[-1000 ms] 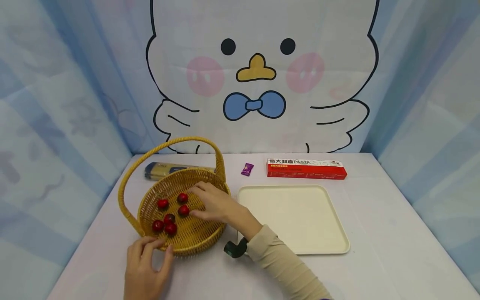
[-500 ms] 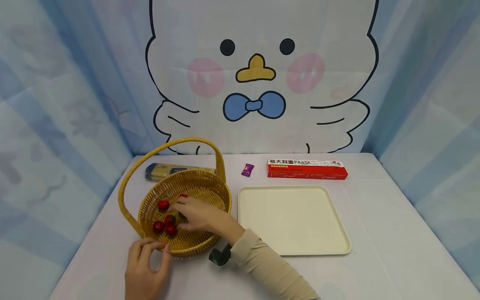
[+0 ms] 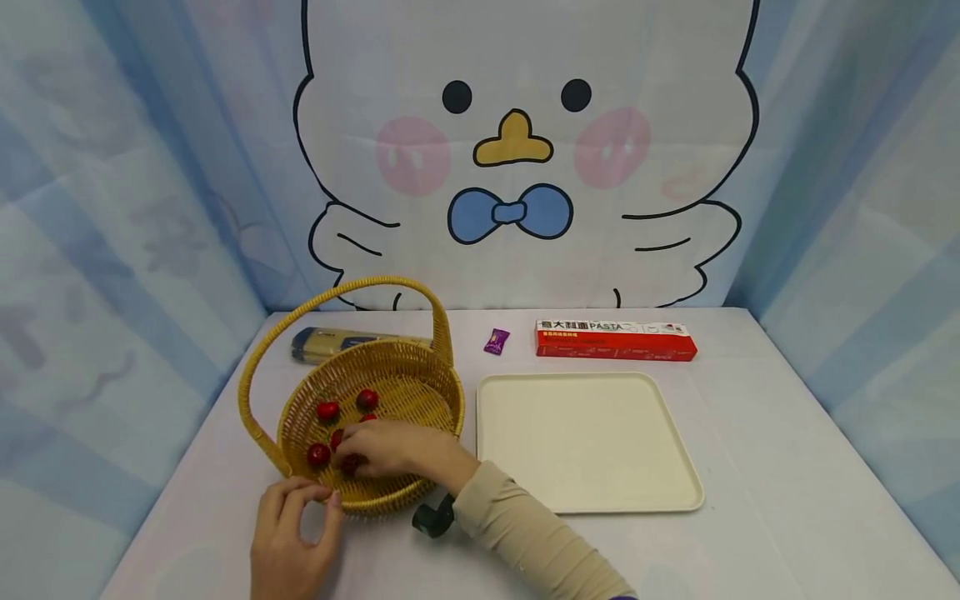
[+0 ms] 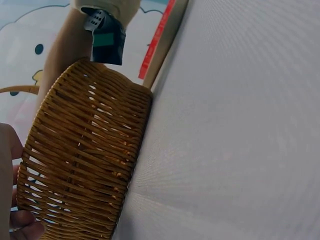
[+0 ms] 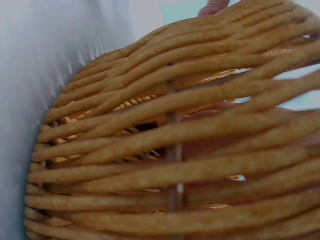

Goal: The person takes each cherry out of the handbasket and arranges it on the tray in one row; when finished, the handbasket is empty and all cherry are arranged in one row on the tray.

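A yellow wicker basket (image 3: 408, 360) with a tall arched handle stands at the left of the table, holding several dark red cherries (image 3: 318, 455). My left hand (image 3: 291, 537) holds the basket's near-left rim between thumb and fingers; in the left wrist view its fingertips (image 4: 31, 230) lie against the woven wall (image 4: 82, 150). Inside the basket, my right hand (image 3: 393, 450) reaches down with thumb and fingers around a cherry (image 3: 351, 463), which they partly hide. In the right wrist view the weave (image 5: 170, 150) covers most of that hand.
Right of the basket lies a cream tray (image 3: 585, 442). Behind it are a red pasta box (image 3: 615, 342) and a small purple wrapped candy (image 3: 496, 341). A long yellowish package (image 3: 318, 342) sits behind the basket, partly hidden. A dark wrist-worn device (image 3: 433, 518) hangs under the right sleeve.
My right hand has moved left and toward me inside the basket, from beside the upper cherries down to the lower group. The left hand stays at the rim.
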Action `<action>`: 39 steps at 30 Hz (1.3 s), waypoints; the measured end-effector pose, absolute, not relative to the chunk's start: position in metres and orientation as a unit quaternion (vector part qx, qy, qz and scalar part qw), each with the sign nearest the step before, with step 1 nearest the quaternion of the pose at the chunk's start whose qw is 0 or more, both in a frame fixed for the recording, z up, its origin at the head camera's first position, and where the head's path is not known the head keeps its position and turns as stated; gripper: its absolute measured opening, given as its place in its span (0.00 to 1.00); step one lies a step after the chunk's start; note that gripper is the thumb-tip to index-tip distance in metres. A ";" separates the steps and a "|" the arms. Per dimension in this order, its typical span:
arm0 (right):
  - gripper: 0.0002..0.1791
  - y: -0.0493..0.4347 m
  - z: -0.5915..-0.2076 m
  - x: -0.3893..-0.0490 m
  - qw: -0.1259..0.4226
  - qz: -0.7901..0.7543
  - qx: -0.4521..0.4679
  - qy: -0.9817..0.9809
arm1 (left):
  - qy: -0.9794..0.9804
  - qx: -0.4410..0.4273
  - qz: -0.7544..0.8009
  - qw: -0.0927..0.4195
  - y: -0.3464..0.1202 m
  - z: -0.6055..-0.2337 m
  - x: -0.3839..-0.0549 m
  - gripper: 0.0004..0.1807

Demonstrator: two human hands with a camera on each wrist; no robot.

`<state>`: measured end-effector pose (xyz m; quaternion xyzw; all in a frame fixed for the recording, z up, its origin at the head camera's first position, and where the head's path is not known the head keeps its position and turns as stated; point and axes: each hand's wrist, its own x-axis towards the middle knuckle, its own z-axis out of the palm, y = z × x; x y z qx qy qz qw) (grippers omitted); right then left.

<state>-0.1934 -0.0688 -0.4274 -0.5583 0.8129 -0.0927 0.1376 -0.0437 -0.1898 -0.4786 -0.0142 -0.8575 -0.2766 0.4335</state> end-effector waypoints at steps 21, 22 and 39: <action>0.16 -0.047 -0.414 -0.197 0.132 -0.124 -0.531 0.828 | -0.856 -0.008 -0.282 0.433 -0.187 -0.478 -0.042 0.07; 0.16 -0.045 -0.412 -0.197 0.130 -0.128 -0.526 0.830 | -0.857 -0.006 -0.280 0.432 -0.187 -0.478 -0.041 0.07; 0.19 0.019 -0.393 -0.208 0.090 -0.255 -0.435 0.859 | -0.858 0.009 -0.280 0.430 -0.185 -0.475 -0.042 0.08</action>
